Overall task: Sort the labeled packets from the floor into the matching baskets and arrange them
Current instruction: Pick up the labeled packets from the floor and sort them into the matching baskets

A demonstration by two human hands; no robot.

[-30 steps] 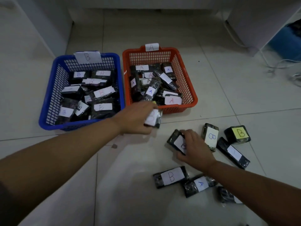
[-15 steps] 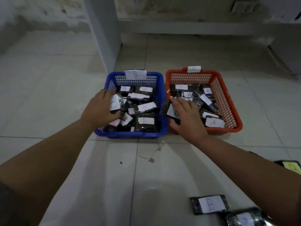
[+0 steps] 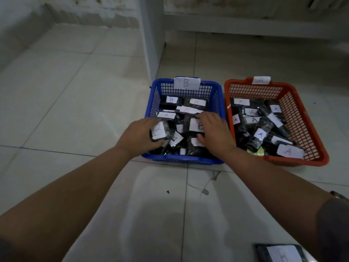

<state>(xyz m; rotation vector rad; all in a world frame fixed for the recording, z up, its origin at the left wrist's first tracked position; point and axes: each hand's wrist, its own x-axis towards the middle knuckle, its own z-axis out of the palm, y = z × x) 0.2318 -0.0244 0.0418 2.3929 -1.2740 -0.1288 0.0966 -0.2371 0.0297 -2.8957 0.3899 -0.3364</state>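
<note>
Two baskets stand side by side on the floor. The blue basket (image 3: 217, 93) carries a "B" tag and holds several black packets with white B labels. The orange basket (image 3: 309, 129) carries an "A" tag and holds several A packets. My left hand (image 3: 137, 137) grips a black B packet (image 3: 159, 130) over the blue basket's left front corner. My right hand (image 3: 213, 133) is inside the blue basket and holds another B packet (image 3: 196, 124) against the pile. One B packet (image 3: 281, 253) lies on the floor at the bottom right.
A white post (image 3: 151, 38) rises just behind the blue basket. A wall base runs along the back. White floor tiles (image 3: 66, 110) spread to the left and in front of the baskets. A small scrap of debris (image 3: 204, 190) lies near the tile joint.
My right hand has crossed from in front of the orange basket into the blue basket with its packet. The left hand stays at the blue basket's left side. The view has shifted left.
</note>
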